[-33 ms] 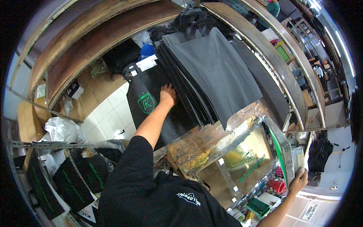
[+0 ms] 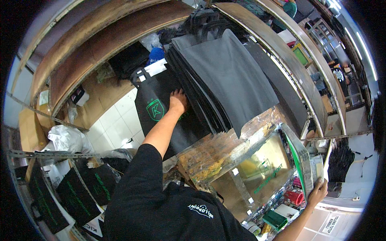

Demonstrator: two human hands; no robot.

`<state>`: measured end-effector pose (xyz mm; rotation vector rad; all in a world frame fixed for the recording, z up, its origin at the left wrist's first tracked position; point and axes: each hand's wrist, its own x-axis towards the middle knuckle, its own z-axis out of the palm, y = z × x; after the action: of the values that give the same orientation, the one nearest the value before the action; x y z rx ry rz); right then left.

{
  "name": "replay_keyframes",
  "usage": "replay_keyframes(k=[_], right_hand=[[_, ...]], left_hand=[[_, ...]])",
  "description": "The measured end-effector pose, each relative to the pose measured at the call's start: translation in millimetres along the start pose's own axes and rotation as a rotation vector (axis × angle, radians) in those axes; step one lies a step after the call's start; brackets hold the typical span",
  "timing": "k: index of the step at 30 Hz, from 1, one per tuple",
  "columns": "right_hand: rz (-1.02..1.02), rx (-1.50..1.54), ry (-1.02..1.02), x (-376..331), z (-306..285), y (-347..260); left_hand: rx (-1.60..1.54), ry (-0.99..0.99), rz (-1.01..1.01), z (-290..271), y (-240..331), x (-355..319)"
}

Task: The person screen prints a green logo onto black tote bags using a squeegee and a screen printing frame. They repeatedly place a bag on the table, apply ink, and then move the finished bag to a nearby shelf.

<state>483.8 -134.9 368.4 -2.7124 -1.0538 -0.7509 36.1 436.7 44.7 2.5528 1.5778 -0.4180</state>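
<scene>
White rectangular label [image 2: 156, 67] tops the black bag [image 2: 157, 104].

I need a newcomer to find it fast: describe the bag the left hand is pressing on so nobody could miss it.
Start at the thick stack of plain dark grey bags in the middle of the picture. Just to its left lies a black bag, flat, with the left hand resting on its edge against the stack. Unlike the plain grey ones, it carries a green shield-shaped emblem.

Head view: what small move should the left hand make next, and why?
Probably slide the printed black bag off the press bed, since the left hand lies flat on it beside the stack of grey bags while the right hand holds the raised screen frame.
</scene>
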Motion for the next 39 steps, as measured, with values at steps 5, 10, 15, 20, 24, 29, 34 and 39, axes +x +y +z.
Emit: replay_keyframes(k=[5,10,15,20,24,29,34,39], right_hand=[[-0.007,-0.037,0.063,-2,4,10],[-0.030,-0.015,0.064,-1,3,5],[-0.037,0.022,0.013,2,-2,3],[-0.046,0.035,0.027,3,-4,-1],[-0.046,0.008,0.026,0,-4,-4],[-0.045,0.001,0.063,-5,2,10],[-0.040,0.076,-0.009,6,1,6],[-0.009,-0.046,0.048,-10,6,18]], left_hand=[[0.046,-0.082,-0.025,0,12,3],[0.116,-0.112,-0.031,-1,19,-4],[0.152,-0.147,-0.008,-1,21,2],[0.141,-0.111,-0.039,10,26,12],[0.040,-0.088,-0.068,-1,40,18],[0.075,-0.093,-0.070,-2,49,34],[0.165,-0.131,-0.099,18,38,50],[0.089,-0.213,-0.101,-38,60,27]])
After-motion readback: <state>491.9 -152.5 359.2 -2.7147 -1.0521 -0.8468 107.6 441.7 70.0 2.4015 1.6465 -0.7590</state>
